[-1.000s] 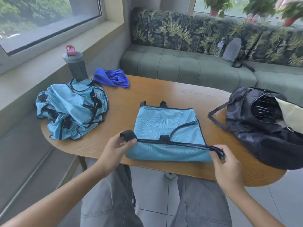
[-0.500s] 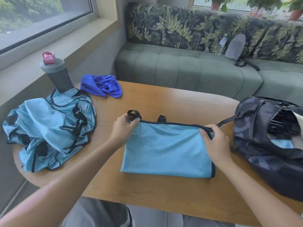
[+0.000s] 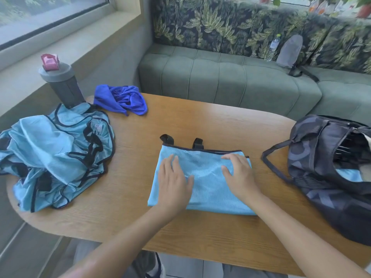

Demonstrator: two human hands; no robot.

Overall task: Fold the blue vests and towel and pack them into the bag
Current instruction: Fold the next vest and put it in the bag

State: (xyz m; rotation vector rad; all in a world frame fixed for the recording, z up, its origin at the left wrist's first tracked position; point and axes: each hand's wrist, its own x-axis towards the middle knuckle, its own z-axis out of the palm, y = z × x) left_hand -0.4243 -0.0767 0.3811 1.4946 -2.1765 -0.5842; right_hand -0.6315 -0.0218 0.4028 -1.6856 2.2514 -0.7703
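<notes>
A light blue vest (image 3: 208,181) with black trim lies folded in half on the wooden table (image 3: 200,233), two black strap loops sticking out at its far edge. My left hand (image 3: 173,182) lies flat on its left part, fingers straight. My right hand (image 3: 240,175) presses flat on its right part. A heap of unfolded light blue vests (image 3: 54,157) sits at the table's left end. Behind it lies a crumpled dark blue towel (image 3: 122,100). The dark patterned bag (image 3: 325,177) stands open at the right end, with some light blue cloth visible inside.
A grey shaker bottle (image 3: 62,85) with a pink cap stands at the far left corner, touching the vest heap. A green sofa (image 3: 230,77) runs behind the table, with a water bottle (image 3: 273,47) and a grey pouch (image 3: 289,52) on it.
Both hands carried the vest's near edge over to the far edge, folding it in half, then let go of the trim. They now lie flat on the folded cloth.
</notes>
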